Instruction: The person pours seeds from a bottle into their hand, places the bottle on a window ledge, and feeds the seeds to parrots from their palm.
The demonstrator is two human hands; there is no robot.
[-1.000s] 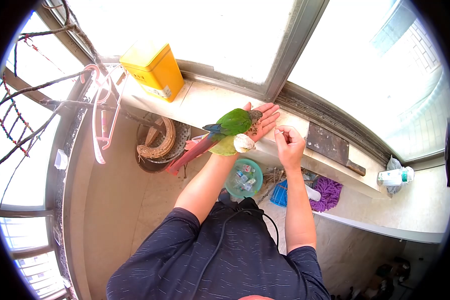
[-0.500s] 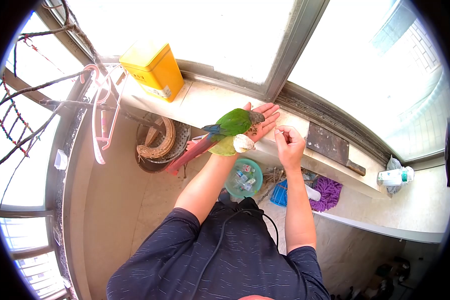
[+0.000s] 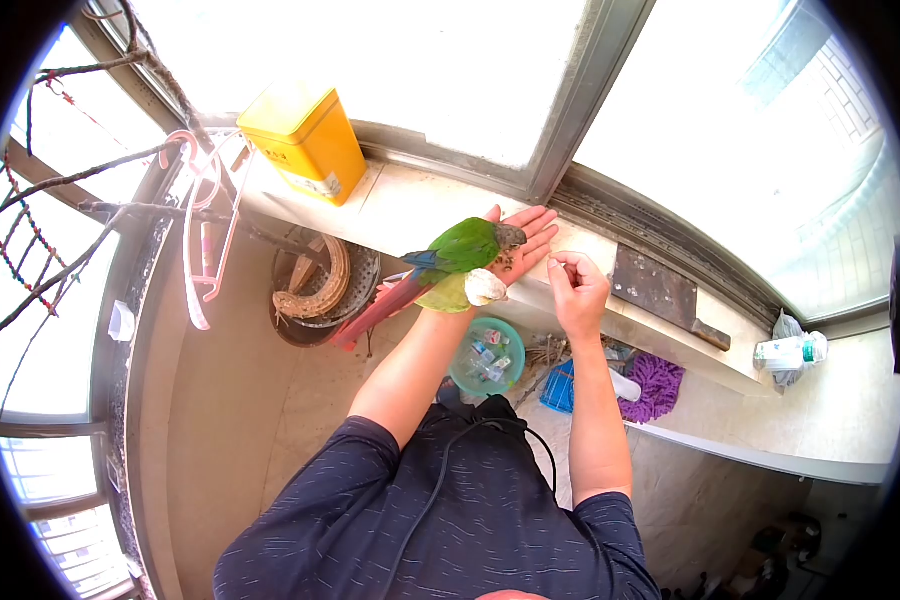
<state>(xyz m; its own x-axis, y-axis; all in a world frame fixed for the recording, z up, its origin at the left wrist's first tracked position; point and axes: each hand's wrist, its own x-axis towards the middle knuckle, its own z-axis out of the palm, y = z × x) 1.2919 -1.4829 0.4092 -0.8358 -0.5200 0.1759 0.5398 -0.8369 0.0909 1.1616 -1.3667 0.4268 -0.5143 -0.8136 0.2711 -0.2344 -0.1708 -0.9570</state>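
My left hand (image 3: 528, 240) is stretched out palm up over the sill, fingers spread, with small dark seeds (image 3: 507, 262) on the palm. A green parrot (image 3: 465, 246) with a grey-brown head, blue wing tips and long reddish tail stands over the hand and wrist, its head bent to the palm. Beside it, a yellow-green bird (image 3: 446, 295) with a whitish head (image 3: 485, 287) is at the wrist. Their feet are hidden. Just right of the left fingers, my right hand (image 3: 578, 287) is closed in a pinch; what it holds, if anything, is too small to tell.
On the sill (image 3: 410, 215) stand a yellow tin (image 3: 315, 145), a dark cleaver-like blade (image 3: 655, 287) and a bottle (image 3: 790, 352). Pink hangers (image 3: 200, 240) hang from branches at left. Below are a round pot (image 3: 305, 325), a green basin (image 3: 515, 365) and a purple mop head (image 3: 658, 388).
The fingers of my right hand have curled in slightly. My left hand and both birds have hardly moved.
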